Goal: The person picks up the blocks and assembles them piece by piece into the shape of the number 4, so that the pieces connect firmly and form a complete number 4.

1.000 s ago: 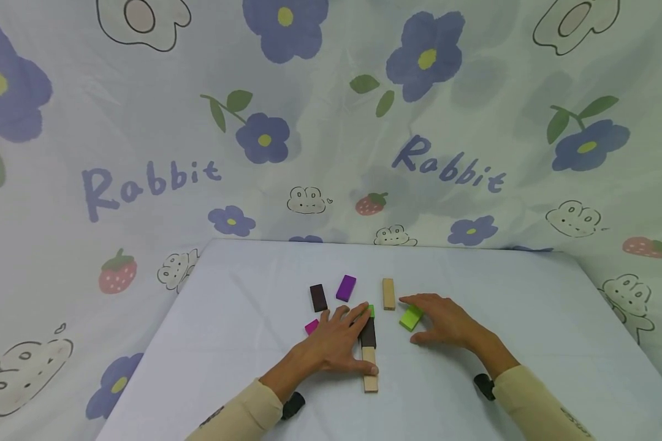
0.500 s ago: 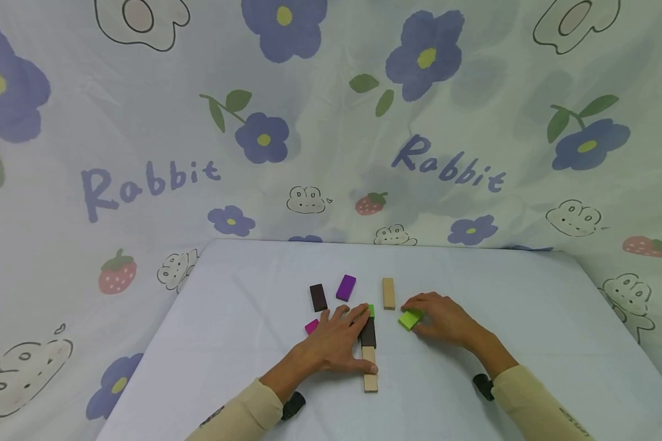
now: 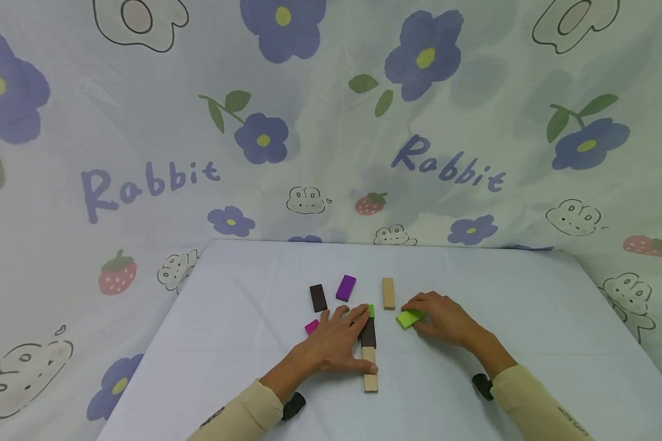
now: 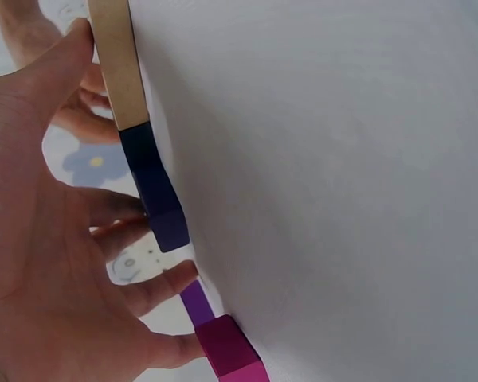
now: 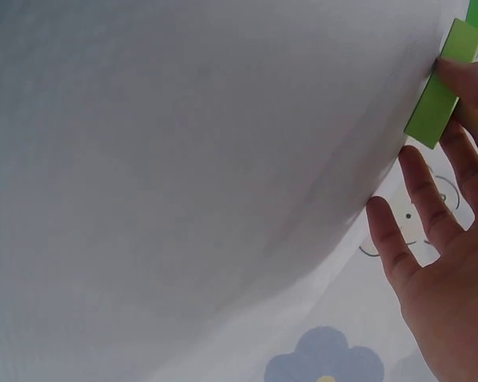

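A straight row of blocks lies on the table in the head view: a green block (image 3: 371, 310) at the far end, a dark block (image 3: 368, 334), then a wooden block (image 3: 369, 355) and another wooden block (image 3: 371, 384) nearest me. My left hand (image 3: 333, 344) spans this row with spread fingers, its index fingertip at the green end and its thumb against the wooden part. To the right, my right hand (image 3: 447, 318) pinches a lime-green block (image 3: 408, 319) between thumb and fingers. The right wrist view shows the thumb on that block's side, the other fingers stretched out.
Beyond the row lie a dark brown block (image 3: 318, 297), a purple block (image 3: 346, 288) and a loose wooden block (image 3: 388, 294). A magenta block (image 3: 311, 326) is partly hidden by the left hand. A patterned cloth (image 3: 331, 122) hangs behind the white table (image 3: 243, 343).
My right thumb and fingers have closed on the lime-green block, which has turned and shifted slightly left. The left hand and the row have stayed in place.
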`<state>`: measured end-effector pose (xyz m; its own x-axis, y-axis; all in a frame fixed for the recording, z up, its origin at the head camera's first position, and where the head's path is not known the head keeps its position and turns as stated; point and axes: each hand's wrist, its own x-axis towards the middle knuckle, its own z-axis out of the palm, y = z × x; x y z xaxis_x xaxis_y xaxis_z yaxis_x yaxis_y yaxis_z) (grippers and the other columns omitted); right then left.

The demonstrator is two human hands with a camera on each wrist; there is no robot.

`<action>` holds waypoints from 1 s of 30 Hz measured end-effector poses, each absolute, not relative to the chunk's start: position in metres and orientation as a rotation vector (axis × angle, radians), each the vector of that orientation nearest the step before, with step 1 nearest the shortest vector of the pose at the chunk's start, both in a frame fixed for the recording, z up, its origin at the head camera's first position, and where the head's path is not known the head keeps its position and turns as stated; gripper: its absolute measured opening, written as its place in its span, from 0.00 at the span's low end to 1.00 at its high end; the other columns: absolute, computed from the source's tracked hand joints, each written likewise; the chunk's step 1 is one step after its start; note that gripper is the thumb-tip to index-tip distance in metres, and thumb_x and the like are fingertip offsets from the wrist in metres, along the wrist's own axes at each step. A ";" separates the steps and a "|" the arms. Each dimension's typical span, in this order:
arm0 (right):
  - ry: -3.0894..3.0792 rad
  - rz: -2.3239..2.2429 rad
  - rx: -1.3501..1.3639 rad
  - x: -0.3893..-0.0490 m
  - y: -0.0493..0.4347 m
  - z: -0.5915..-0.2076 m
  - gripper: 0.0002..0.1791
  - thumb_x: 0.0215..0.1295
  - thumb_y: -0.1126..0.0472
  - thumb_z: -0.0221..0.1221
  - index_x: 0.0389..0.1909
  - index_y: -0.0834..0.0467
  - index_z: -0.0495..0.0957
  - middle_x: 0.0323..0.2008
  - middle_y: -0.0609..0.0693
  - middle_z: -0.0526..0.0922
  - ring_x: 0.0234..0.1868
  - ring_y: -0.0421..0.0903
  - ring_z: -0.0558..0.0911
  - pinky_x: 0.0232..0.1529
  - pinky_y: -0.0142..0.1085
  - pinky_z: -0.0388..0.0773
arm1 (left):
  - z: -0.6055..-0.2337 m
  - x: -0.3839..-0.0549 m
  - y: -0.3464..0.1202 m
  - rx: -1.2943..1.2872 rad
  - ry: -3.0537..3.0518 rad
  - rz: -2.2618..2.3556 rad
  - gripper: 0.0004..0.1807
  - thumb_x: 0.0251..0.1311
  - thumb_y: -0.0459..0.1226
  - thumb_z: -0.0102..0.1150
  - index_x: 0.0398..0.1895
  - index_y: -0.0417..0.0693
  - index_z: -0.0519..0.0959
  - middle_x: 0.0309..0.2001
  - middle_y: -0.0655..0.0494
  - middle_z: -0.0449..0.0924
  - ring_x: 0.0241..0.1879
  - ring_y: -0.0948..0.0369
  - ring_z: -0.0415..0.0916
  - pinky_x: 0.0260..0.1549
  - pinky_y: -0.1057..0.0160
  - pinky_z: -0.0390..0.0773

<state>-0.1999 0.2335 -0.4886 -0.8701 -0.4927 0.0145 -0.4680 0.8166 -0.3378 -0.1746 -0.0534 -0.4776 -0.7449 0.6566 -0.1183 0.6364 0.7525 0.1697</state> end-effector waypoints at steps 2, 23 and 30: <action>2.923 -0.521 -0.779 -0.200 0.234 -0.489 0.21 0.60 0.63 0.70 0.55 0.52 0.84 0.53 0.48 0.83 0.55 0.51 0.79 0.55 0.51 0.77 | -0.478 -0.175 -0.053 1.034 2.780 0.178 0.60 0.52 0.75 0.55 0.81 0.50 0.55 0.80 0.57 0.51 0.73 0.47 0.57 0.64 0.34 0.62; 2.927 -0.533 -0.773 -0.200 0.233 -0.487 0.18 0.60 0.57 0.71 0.52 0.52 0.85 0.49 0.46 0.84 0.53 0.50 0.80 0.52 0.51 0.77 | -0.480 -0.174 -0.053 1.025 2.776 0.165 0.60 0.53 0.75 0.54 0.81 0.50 0.55 0.80 0.57 0.51 0.73 0.47 0.57 0.64 0.33 0.61; 2.928 -0.535 -0.763 -0.200 0.232 -0.488 0.19 0.60 0.56 0.72 0.53 0.52 0.85 0.49 0.46 0.84 0.52 0.49 0.80 0.52 0.51 0.77 | -0.479 -0.174 -0.053 1.026 2.768 0.162 0.60 0.53 0.75 0.54 0.81 0.50 0.55 0.80 0.57 0.51 0.73 0.47 0.57 0.65 0.32 0.61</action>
